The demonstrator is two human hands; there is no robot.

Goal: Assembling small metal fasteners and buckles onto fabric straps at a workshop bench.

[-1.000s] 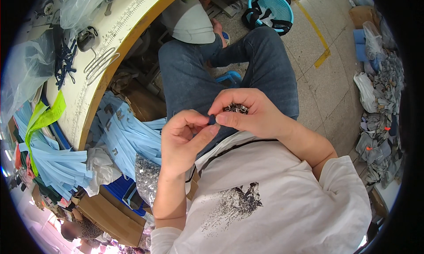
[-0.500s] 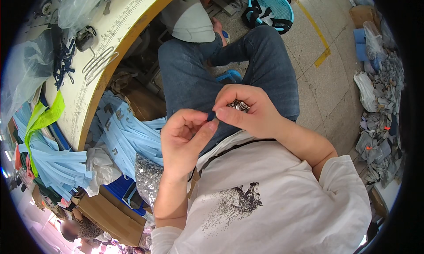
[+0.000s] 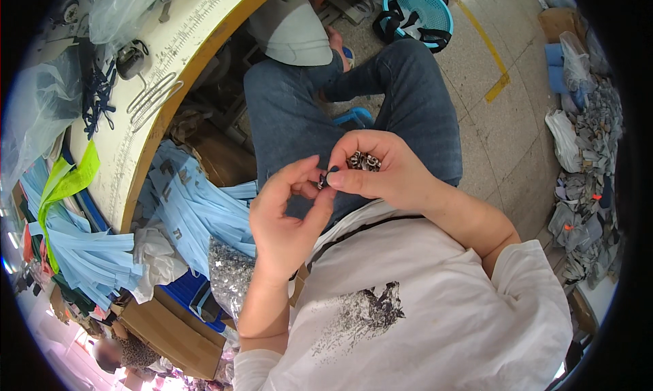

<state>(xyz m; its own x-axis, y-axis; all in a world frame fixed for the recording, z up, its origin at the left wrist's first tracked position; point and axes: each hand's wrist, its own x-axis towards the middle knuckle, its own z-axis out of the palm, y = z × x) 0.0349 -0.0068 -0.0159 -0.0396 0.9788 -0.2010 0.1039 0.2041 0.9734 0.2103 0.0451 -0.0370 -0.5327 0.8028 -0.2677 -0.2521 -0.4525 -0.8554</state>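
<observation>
My left hand is closed in a pinch, its thumb and fingertips on a small shiny metal piece. Against it, my right hand grips a short dark blue bit of cord or fabric between thumb and forefinger. Several more small metal pieces lie cupped in the curled fingers of that right hand; their exact kind is too small to make out. Both hands meet above my lap, over the jeans.
At left a curved-looking table carries dark blue cord loops and a bent wire. Light blue strips hang beside my left arm, near a cardboard box. A blue basket stands ahead; grey scraps pile at right.
The left fingers have shifted their pinch, and a metal piece now shows at their tips. The dark blue bit sits higher, at the right fingertips. The right hand has turned slightly.
</observation>
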